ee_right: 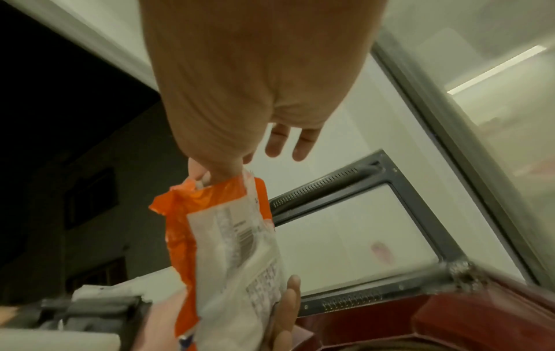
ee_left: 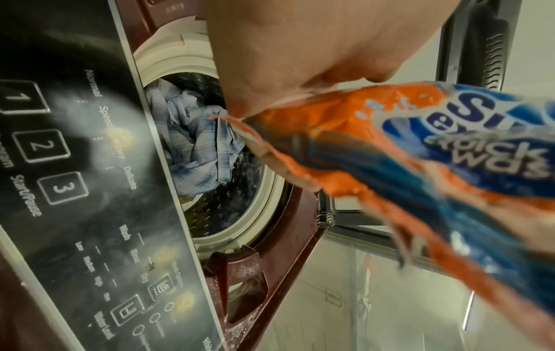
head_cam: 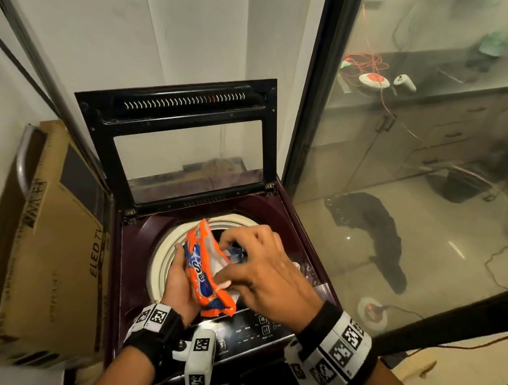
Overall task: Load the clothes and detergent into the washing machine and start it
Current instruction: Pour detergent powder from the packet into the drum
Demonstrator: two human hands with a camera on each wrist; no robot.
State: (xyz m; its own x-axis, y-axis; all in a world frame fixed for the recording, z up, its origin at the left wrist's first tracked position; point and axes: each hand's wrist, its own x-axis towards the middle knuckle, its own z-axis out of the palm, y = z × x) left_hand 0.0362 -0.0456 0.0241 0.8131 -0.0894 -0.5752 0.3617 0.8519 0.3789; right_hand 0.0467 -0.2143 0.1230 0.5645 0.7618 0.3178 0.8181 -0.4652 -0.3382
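Both hands on orange detergent pouch above open washer drum: left hand grips its body, right hand pinches its edge. Blue checked shirt inside.

There is one maroon top-loading washing machine with one raised dark glass-paned lid. One orange-and-blue plastic detergent packet is in view. One bundle of pale blue checked cloth lies in the drum; how many garments it holds cannot be told. One brown cardboard television box stands beside the machine. Two hands show, the left hand and the right hand.
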